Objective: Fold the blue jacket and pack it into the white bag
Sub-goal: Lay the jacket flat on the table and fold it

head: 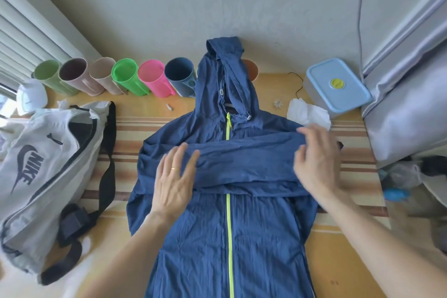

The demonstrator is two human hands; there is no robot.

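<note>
The blue jacket (229,230) lies face up on the table, its yellow-green zipper running down the middle and its hood leaning against the wall. Both sleeves are folded flat across the chest. My left hand (174,179) rests open on the left end of the folded sleeves, fingers spread. My right hand (316,159) hovers over the right end of the sleeves, fingers apart and slightly blurred. The white bag (36,176), with dark trim and a black strap, lies on its side at the left of the jacket.
A row of coloured plastic cups (125,77) lies along the wall behind the bag. A blue-lidded box (338,84) and crumpled white tissue (307,111) sit at the back right. A grey curtain (406,104) hangs at the right edge.
</note>
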